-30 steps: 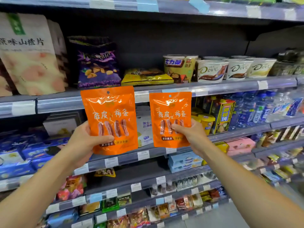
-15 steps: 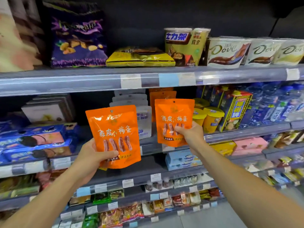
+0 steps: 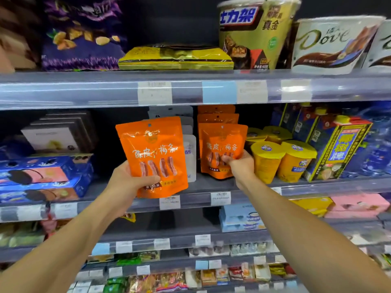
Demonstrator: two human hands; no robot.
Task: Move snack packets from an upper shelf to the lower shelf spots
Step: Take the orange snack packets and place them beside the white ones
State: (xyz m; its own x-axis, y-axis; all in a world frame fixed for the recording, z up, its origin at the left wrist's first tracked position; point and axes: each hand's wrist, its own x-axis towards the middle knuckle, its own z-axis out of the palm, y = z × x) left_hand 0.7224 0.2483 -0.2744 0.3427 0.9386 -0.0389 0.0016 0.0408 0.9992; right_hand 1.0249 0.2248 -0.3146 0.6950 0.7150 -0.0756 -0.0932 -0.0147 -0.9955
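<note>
- Gripping an upright orange packet point(image 3: 222, 150), the right hand point(image 3: 240, 166) is nearest the orange stack point(image 3: 216, 115), just in front.
- The left hand point(image 3: 127, 182) clasps another packet point(image 3: 152, 153), left of the stack, before the shelf edge point(image 3: 317, 187).

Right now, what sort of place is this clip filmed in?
Most likely a convenience store or supermarket snack aisle. Tiered shelves carry price labels along their front rails, branded goods like Dove tubs stand in rows, and each hand holds an identical orange snack packet at matching stock.
</note>
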